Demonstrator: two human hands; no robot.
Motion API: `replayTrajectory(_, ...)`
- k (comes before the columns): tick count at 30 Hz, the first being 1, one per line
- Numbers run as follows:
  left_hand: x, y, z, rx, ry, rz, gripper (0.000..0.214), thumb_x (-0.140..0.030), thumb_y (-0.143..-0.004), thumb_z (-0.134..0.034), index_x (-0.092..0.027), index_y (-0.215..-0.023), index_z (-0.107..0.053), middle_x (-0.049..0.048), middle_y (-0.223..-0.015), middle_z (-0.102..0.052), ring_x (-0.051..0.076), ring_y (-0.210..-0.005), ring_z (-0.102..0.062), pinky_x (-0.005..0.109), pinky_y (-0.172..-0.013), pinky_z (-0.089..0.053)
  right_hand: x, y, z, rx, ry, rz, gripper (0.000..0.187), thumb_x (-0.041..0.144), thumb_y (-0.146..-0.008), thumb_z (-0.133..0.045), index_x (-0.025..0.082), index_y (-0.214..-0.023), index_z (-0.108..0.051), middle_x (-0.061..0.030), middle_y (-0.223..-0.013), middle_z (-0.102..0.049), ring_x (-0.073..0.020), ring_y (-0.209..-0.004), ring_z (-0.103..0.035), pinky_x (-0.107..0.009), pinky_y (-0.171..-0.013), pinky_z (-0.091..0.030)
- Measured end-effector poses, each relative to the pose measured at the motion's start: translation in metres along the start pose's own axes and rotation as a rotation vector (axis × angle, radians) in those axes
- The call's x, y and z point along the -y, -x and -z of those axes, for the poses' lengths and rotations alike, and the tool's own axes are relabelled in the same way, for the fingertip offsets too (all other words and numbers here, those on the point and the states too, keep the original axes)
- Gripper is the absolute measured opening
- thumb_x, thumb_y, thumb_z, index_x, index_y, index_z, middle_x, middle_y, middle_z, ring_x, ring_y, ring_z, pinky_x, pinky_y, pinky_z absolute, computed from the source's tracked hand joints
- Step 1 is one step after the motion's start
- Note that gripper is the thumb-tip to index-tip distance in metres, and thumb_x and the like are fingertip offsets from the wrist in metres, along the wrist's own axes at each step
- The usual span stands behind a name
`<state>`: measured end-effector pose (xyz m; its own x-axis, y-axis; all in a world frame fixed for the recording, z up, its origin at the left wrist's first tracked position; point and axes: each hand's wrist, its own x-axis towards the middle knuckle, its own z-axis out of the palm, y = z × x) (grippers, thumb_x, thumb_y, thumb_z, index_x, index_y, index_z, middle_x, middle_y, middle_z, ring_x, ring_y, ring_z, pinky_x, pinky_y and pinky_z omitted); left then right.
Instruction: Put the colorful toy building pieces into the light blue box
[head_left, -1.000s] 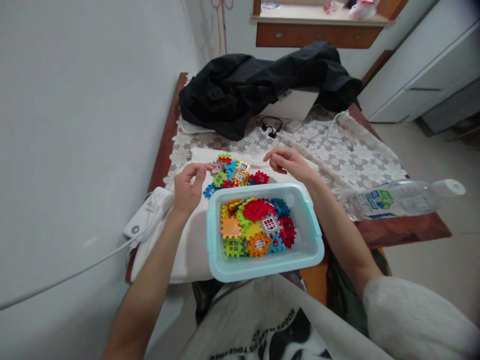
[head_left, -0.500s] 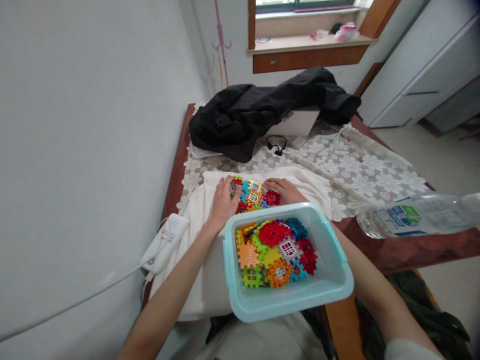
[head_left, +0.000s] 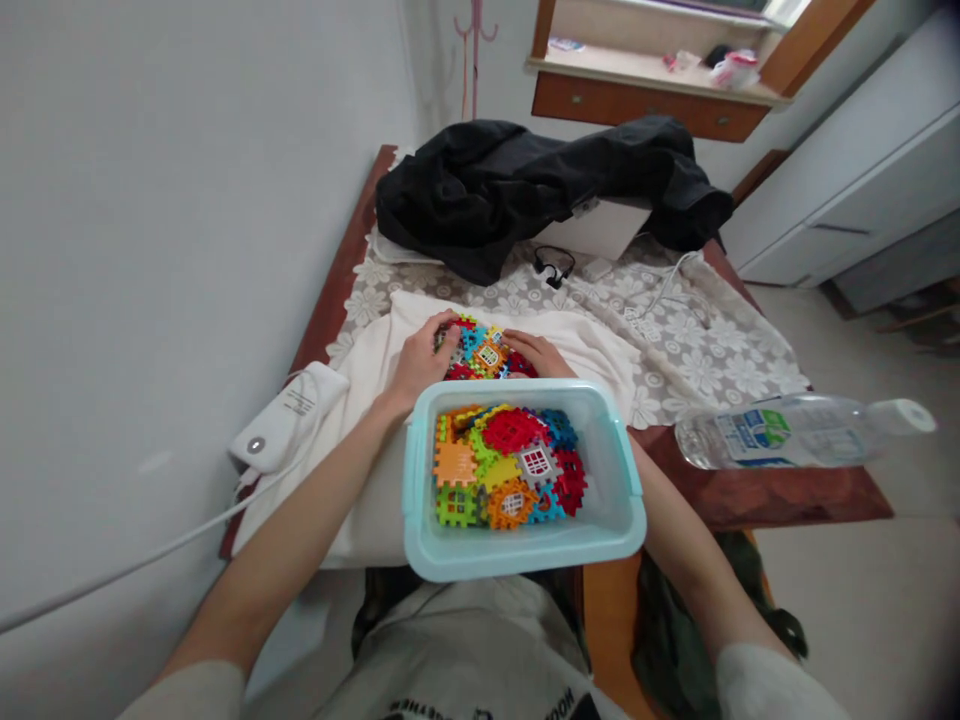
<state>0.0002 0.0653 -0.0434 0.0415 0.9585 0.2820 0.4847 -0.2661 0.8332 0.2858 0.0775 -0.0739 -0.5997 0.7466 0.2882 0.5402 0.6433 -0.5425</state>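
A pile of colourful plastic interlocking blocks (head_left: 489, 355) lies on the white cloth, partly hidden behind the tub's far rim. At the pile's left edge is my left hand (head_left: 421, 358), its thumb and fingers apart and touching the blocks. My right hand (head_left: 544, 356) lies over the right side of the pile with its fingers stretched out; the tub rim hides part of it. Between my forearms and nearer to me, a light blue plastic tub (head_left: 611, 520) holds more such blocks, among them a red gear-shaped piece (head_left: 516, 430) and an orange one with a window pattern (head_left: 512, 503).
A water bottle (head_left: 806, 432) lies on its side at the table's right edge. A white power bank (head_left: 289, 415) with a cable sits by the left wall. Further back are a black jacket (head_left: 517, 190) and black earphones (head_left: 553, 268) on the lace tablecloth (head_left: 720, 350).
The camera view has shifted, so the tub, hands and bottle appear further left and slightly higher. My right hand has come closer to my left over the pile.
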Motion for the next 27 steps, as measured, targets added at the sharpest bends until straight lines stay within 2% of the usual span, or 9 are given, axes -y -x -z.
replayTrajectory(4,0.001,0.000,0.001,0.009,0.021,0.006,0.048,-0.055,-0.108,-0.054,-0.022,-0.138,-0.072,0.0114,-0.149,-0.072,0.030,-0.139,-0.067,0.048,-0.125,-0.048,-0.010,-0.001,-0.001,0.035,-0.021,0.039,0.092,0.059,-0.092,-0.076,0.024,-0.169,-0.042,-0.0185,-0.175,-0.043,-0.0388,-0.156,-0.046,-0.059,-0.130,-0.036)
replayTrajectory(8,0.000,0.000,0.004,0.020,0.034,0.010,0.048,-0.054,-0.108,-0.054,-0.020,-0.138,-0.071,0.0124,-0.153,-0.069,0.029,-0.143,-0.064,0.048,-0.127,-0.047,-0.011,-0.004,-0.005,0.041,-0.019,-0.003,0.084,0.056,-0.094,-0.073,0.021,-0.166,-0.048,-0.0198,-0.164,-0.055,-0.0390,-0.149,-0.053,-0.059,-0.126,-0.041)
replayTrajectory(12,0.000,0.000,0.005,0.017,0.047,0.024,0.049,-0.055,-0.106,-0.058,-0.020,-0.138,-0.070,0.0131,-0.156,-0.066,0.030,-0.145,-0.063,0.050,-0.129,-0.045,-0.005,-0.005,-0.006,0.028,0.017,-0.034,0.073,0.053,-0.099,-0.068,0.022,-0.164,-0.052,-0.0185,-0.158,-0.060,-0.0370,-0.145,-0.056,-0.056,-0.125,-0.044)
replayTrajectory(14,0.002,0.000,0.005,0.023,0.037,0.014,0.049,-0.055,-0.105,-0.058,-0.021,-0.139,-0.070,0.0125,-0.156,-0.067,0.029,-0.145,-0.063,0.050,-0.129,-0.045,-0.001,-0.004,-0.005,0.044,0.041,-0.029,0.078,0.054,-0.099,-0.069,0.023,-0.167,-0.048,-0.0186,-0.164,-0.055,-0.0380,-0.148,-0.053,-0.058,-0.125,-0.042)
replayTrajectory(17,0.003,0.002,0.004,0.025,0.033,-0.021,0.049,-0.055,-0.105,-0.059,-0.022,-0.139,-0.070,0.0119,-0.156,-0.067,0.029,-0.145,-0.063,0.050,-0.129,-0.046,0.002,-0.003,-0.001,0.101,0.072,-0.031,0.092,0.056,-0.096,-0.072,0.025,-0.174,-0.033,-0.0177,-0.177,-0.039,-0.0412,-0.149,-0.050,-0.062,-0.124,-0.040)
replayTrajectory(19,0.003,0.003,0.004,0.025,0.042,-0.039,0.048,-0.055,-0.105,-0.060,-0.022,-0.138,-0.072,0.0123,-0.156,-0.067,0.030,-0.146,-0.063,0.050,-0.128,-0.047,0.003,-0.002,0.001,0.132,0.066,-0.033,0.094,0.056,-0.095,-0.073,0.028,-0.175,-0.032,-0.0150,-0.179,-0.036,-0.0416,-0.147,-0.050,-0.063,-0.123,-0.040)
replayTrajectory(23,0.000,0.004,0.006,0.008,0.078,-0.047,0.048,-0.056,-0.105,-0.061,-0.021,-0.135,-0.073,0.0133,-0.155,-0.068,0.030,-0.147,-0.062,0.049,-0.129,-0.046,0.004,-0.001,0.005,0.081,-0.019,-0.034,0.090,0.055,-0.092,-0.075,0.024,-0.170,-0.043,-0.0155,-0.171,-0.051,-0.0400,-0.144,-0.053,-0.058,-0.125,-0.039)
replayTrajectory(27,-0.001,0.002,0.008,0.010,0.186,-0.008,0.049,-0.057,-0.102,-0.066,-0.019,-0.131,-0.074,0.0149,-0.153,-0.069,0.031,-0.145,-0.064,0.049,-0.129,-0.046,0.007,0.001,0.008,0.045,-0.079,-0.079,0.091,0.057,-0.087,-0.077,0.021,-0.166,-0.050,-0.0161,-0.159,-0.062,-0.0401,-0.138,-0.059,-0.054,-0.123,-0.045)
